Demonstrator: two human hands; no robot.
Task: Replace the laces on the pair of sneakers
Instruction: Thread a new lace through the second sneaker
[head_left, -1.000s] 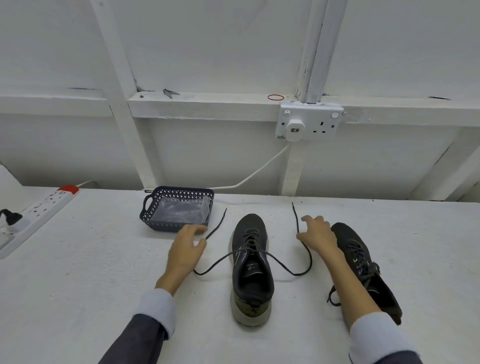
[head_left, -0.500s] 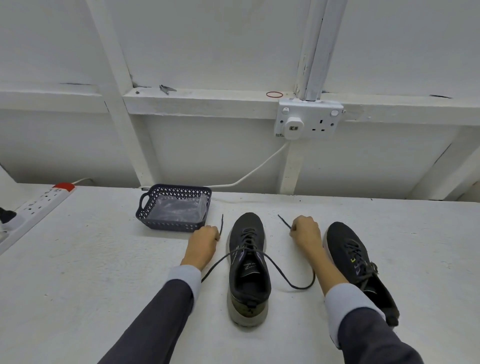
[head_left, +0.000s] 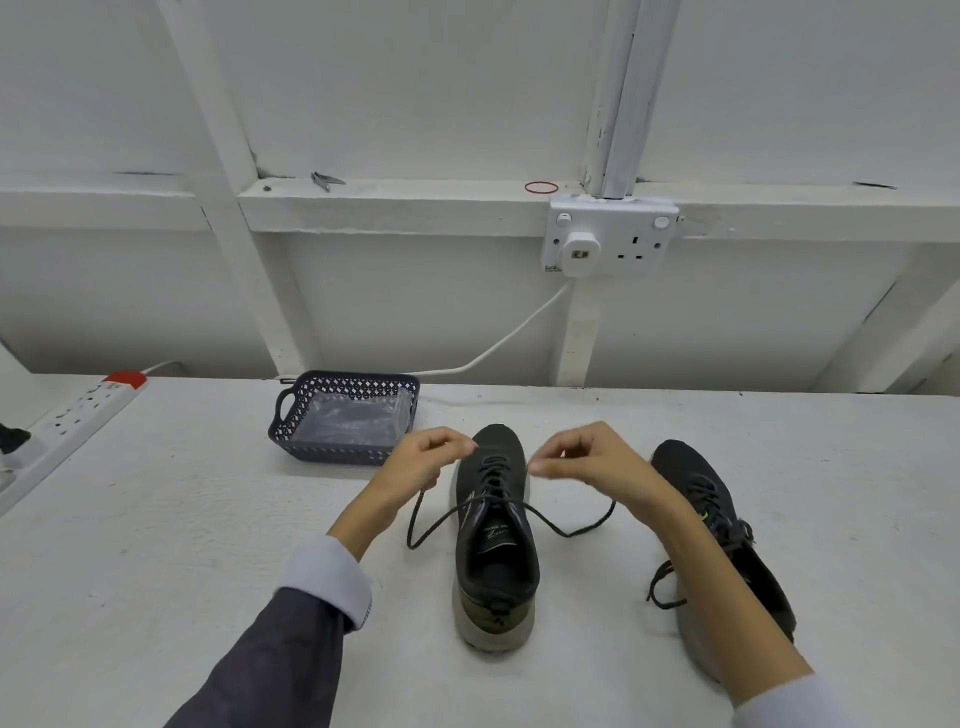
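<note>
On the white worktop (head_left: 156, 519), a dark sneaker (head_left: 496, 525) stands centred. Above its toe, the left hand (head_left: 423, 460) and right hand (head_left: 587, 462) each have their grip pinched on one end of its black lace (head_left: 569, 534). A second sneaker (head_left: 727, 530) lies to the right.

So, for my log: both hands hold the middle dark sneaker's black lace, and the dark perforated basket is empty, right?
Not empty: the head view shows a clear plastic bag in the dark perforated plastic basket. The left hand and right hand do hold the black lace.
</note>
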